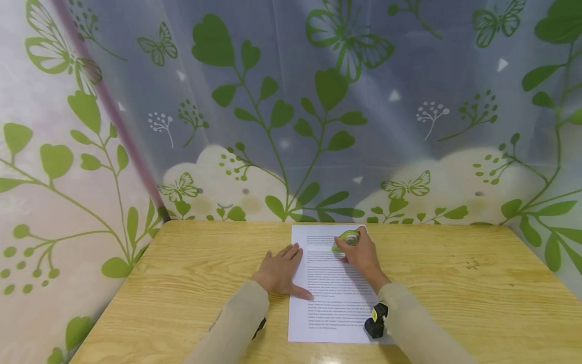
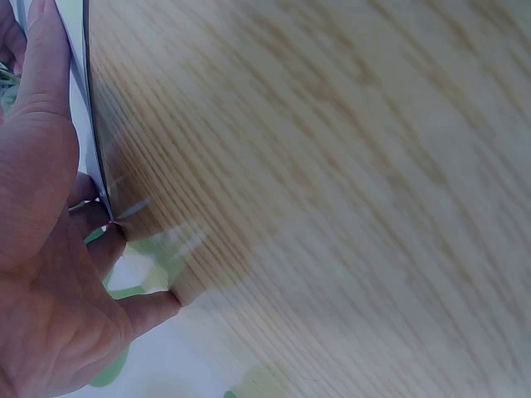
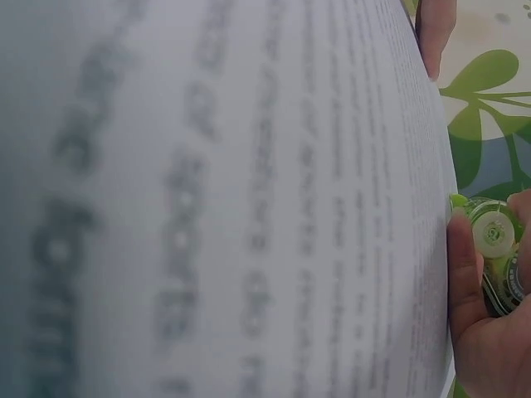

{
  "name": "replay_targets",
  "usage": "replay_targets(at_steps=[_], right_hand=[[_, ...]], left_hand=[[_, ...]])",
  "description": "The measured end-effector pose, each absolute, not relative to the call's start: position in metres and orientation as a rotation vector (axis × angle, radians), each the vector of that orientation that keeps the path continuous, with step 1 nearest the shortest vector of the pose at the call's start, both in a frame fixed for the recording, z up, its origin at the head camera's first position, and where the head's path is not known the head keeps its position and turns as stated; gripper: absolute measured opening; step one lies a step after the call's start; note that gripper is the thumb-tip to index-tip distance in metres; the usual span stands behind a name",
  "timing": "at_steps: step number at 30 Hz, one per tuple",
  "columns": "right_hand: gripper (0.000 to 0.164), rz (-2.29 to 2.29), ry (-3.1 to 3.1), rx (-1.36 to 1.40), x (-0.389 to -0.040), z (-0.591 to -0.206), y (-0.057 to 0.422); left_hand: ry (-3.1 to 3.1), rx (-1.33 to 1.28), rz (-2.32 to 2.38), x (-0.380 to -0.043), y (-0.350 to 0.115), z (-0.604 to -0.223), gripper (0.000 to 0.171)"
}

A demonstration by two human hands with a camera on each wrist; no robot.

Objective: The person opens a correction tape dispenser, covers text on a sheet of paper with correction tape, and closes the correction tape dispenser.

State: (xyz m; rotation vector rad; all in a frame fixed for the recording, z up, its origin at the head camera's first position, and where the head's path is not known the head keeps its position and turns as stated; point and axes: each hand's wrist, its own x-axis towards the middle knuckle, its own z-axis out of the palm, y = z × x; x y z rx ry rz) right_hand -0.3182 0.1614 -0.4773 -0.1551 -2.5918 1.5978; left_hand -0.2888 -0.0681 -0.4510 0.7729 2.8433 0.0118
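A sheet of printed paper [image 1: 334,283] lies on the wooden table, covered in lines of small text. My right hand [image 1: 364,257] pinches a green, see-through correction tape [image 1: 350,236] over the upper right part of the text. In the right wrist view the tip of the correction tape [image 3: 494,236] is right at the page, and its round white reel shows through the case. Flat across the paper's left edge rests my left hand [image 1: 279,272], fingers spread and thumb on the page. The left wrist view shows the left hand's [image 2: 62,249] fingertips at the table and paper edge.
The wood-grain table [image 1: 195,288] runs out to both sides of the sheet. A curtain [image 1: 282,111] with green leaves and butterflies hangs behind its far edge. A black device [image 1: 375,323] is strapped at the right wrist, overlapping the paper's lower right corner in the head view.
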Motion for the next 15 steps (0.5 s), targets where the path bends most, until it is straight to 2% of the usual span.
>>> replay_targets(at_steps=[15], right_hand=[[0.048, 1.647, -2.569, -0.177, -0.3184, -0.476, 0.1709]], left_hand=[[2.841, 0.769, 0.002, -0.2903, -0.0684, -0.4518, 0.119]])
